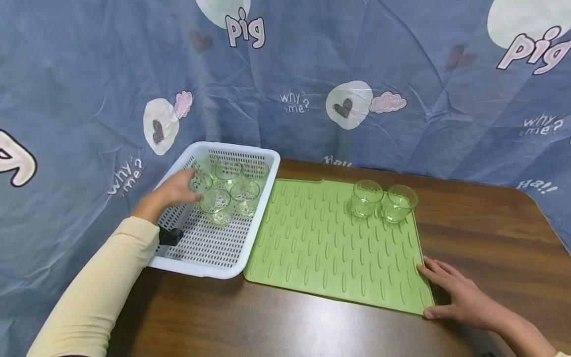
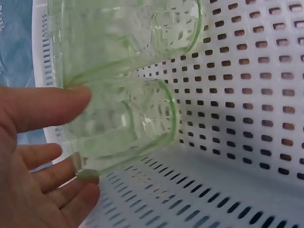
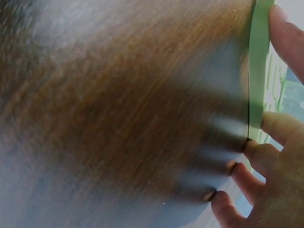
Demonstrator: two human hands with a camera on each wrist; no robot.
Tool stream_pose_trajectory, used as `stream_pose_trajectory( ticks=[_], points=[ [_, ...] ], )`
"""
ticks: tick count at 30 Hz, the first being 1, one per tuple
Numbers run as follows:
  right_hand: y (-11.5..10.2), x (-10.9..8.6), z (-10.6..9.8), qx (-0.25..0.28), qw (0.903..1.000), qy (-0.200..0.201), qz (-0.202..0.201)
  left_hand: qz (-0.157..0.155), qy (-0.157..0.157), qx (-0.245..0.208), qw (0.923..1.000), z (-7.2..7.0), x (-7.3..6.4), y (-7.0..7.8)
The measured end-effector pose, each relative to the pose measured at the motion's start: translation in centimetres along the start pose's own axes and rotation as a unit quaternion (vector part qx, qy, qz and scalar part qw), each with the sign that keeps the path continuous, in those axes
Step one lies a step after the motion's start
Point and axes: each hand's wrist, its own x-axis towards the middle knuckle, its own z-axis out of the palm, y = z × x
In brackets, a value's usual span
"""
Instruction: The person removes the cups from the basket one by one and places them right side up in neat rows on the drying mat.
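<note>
My left hand [image 1: 177,188] reaches into the white perforated basket [image 1: 207,270]. Its thumb and fingers lie on opposite sides of a clear green-tinted drinking glass [image 2: 128,123], gripping it near the rim. Several similar glasses stand close around, among them one glass [image 1: 217,210] just right of the thumb. On the right, my right hand [image 1: 459,295] rests with spread fingers at the right edge of a green drying mat [image 1: 308,248]. Its thumb and index fingertip touch the mat's edge, while the other fingertips come down on the wooden table beside it.
Two more glasses, a left one [image 1: 367,198] and a right one [image 1: 398,204], stand side by side at the mat's back right. The basket adjoins the mat's left side on a brown wooden table [image 1: 285,322]. A blue printed cloth [image 1: 285,64] hangs behind.
</note>
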Motion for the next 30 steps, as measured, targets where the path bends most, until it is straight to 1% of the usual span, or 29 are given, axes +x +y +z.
stream_pose_trajectory(
  ticks=[3, 5, 9, 13, 20, 24, 27, 30],
  points=[
    [0.0, 0.3, -0.1, -0.006, 1.0000, -0.005, 0.002, -0.011, -0.001, -0.047, 0.9988, 0.1, 0.1, -0.3],
    [0.0, 0.4, -0.1, -0.006, 1.0000, -0.006, 0.001, -0.018, -0.008, -0.081, 0.9965, 0.2, 0.2, -0.6],
    [0.0, 0.5, -0.1, -0.001, 1.0000, -0.003, 0.002, -0.023, -0.025, -0.153, 0.9877, 0.5, 0.6, -1.2],
    [0.0, 0.6, -0.1, 0.004, 1.0000, -0.001, 0.002, -0.023, -0.037, -0.208, 0.9772, 1.0, 1.0, -1.8],
    [0.2, 0.6, -0.1, -0.003, 1.0000, 0.001, 0.002, -0.028, -0.057, -0.269, 0.9611, 1.7, 1.3, -2.4],
    [0.4, 0.2, 0.1, 0.002, 0.9999, 0.009, -0.007, -0.029, -0.071, -0.305, 0.9492, 2.3, 1.6, -2.5],
    [0.3, -0.1, 0.4, 0.002, 0.9997, 0.017, -0.019, -0.030, -0.075, -0.317, 0.9451, 2.6, 1.7, -2.7],
    [0.2, -0.1, 0.5, -0.008, 0.9992, 0.022, -0.032, -0.036, -0.078, -0.321, 0.9433, 2.9, 1.5, -2.8]
  ],
)
